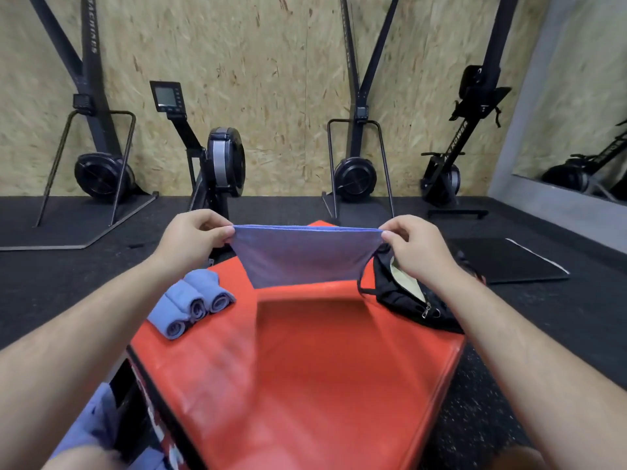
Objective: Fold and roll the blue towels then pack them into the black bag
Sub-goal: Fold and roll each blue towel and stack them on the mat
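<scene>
A blue towel (302, 256) hangs spread in the air above the red padded box (305, 361). My left hand (190, 237) pinches its upper left corner and my right hand (412, 247) pinches its upper right corner. Three rolled blue towels (191, 301) lie side by side on the box's left edge. The black bag (403, 300) lies unzipped on the box's right side, partly hidden behind my right hand and forearm.
More blue cloth (91, 425) lies at the lower left beside the box. Black rubber flooring (543, 310) surrounds the box, with a dark mat (509, 262) to the right. Rowing and ski machines (220, 161) stand along the chipboard wall behind.
</scene>
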### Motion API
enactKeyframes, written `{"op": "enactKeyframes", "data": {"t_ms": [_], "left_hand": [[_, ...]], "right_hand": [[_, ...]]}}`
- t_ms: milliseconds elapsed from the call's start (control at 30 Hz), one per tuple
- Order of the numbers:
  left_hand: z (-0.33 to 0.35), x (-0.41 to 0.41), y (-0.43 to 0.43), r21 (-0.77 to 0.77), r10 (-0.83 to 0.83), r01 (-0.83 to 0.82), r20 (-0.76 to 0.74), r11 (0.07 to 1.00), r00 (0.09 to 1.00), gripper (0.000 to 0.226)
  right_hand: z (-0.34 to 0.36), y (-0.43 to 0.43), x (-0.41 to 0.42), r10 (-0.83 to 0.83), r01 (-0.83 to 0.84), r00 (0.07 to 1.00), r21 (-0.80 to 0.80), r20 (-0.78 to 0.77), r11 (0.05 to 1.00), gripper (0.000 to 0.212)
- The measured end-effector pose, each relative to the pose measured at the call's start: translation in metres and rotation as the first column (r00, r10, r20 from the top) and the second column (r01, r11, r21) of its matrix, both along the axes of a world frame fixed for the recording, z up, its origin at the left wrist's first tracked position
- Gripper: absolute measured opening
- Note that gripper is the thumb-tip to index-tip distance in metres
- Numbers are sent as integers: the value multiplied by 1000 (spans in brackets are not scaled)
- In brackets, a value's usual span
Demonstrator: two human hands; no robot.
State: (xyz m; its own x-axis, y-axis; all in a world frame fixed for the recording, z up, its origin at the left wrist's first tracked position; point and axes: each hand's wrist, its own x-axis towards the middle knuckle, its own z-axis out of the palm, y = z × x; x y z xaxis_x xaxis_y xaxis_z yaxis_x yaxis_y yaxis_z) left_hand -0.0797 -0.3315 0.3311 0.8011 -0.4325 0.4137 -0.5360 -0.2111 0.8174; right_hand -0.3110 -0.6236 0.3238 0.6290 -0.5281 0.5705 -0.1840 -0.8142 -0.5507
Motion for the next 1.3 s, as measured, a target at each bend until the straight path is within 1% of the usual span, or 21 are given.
{"op": "enactKeyframes", "data": {"t_ms": [100, 200, 300, 367, 433, 533, 567, 633, 700, 800, 900, 1033, 1133, 1300], "left_hand": [[-44, -6, 11, 144, 19, -20, 11, 989, 1000, 3], [-98, -18, 24, 251, 12, -5, -24, 968, 1000, 11], [-144, -35, 35, 355, 4, 24, -79, 934, 997, 10], [-163, -43, 44, 398, -21, 66, -118, 915, 993, 10], [-172, -48, 53, 418, -39, 111, -175, 902, 984, 10], [-175, -54, 69, 394, -69, 177, -274, 902, 959, 9], [-175, -55, 73, 382, -75, 189, -293, 905, 953, 8], [-173, -56, 77, 366, -83, 201, -312, 909, 946, 7], [-171, -52, 73, 361, -77, 192, -308, 913, 948, 6], [-170, -38, 56, 353, -57, 157, -278, 922, 959, 6], [-173, -20, 30, 363, -31, 123, -249, 924, 968, 8], [-181, 12, -5, 414, -11, 102, -217, 904, 976, 11], [-192, 39, -28, 461, 13, 75, -185, 884, 983, 13], [-215, 61, -55, 478, 65, 9, -138, 878, 988, 12]], "right_hand": [[-44, 7, -14, 33, -30, 992, 30, -122, 999, 13], [-98, 14, -31, 88, -62, 967, 116, -240, 991, 12], [-146, 17, -43, 157, -81, 914, 212, -375, 974, 16], [-162, 20, -51, 213, -87, 874, 292, -437, 952, 18], [-165, 21, -59, 312, -119, 836, 406, -451, 906, 16], [-157, 20, -69, 441, -143, 768, 546, -465, 826, 7], [-153, 20, -72, 463, -147, 760, 574, -455, 805, 4], [-146, 18, -73, 474, -155, 775, 600, -419, 785, 6], [-143, 16, -68, 433, -143, 805, 576, -405, 805, 7], [-146, 9, -50, 353, -116, 839, 499, -413, 859, 7], [-157, -8, -26, 289, -79, 850, 435, -441, 897, 6], [-170, -28, 8, 191, -28, 854, 325, -483, 945, 7], [-181, -40, 30, 139, 7, 852, 276, -505, 961, 8], [-203, -55, 53, 59, 50, 884, 221, -464, 974, 9]]}}
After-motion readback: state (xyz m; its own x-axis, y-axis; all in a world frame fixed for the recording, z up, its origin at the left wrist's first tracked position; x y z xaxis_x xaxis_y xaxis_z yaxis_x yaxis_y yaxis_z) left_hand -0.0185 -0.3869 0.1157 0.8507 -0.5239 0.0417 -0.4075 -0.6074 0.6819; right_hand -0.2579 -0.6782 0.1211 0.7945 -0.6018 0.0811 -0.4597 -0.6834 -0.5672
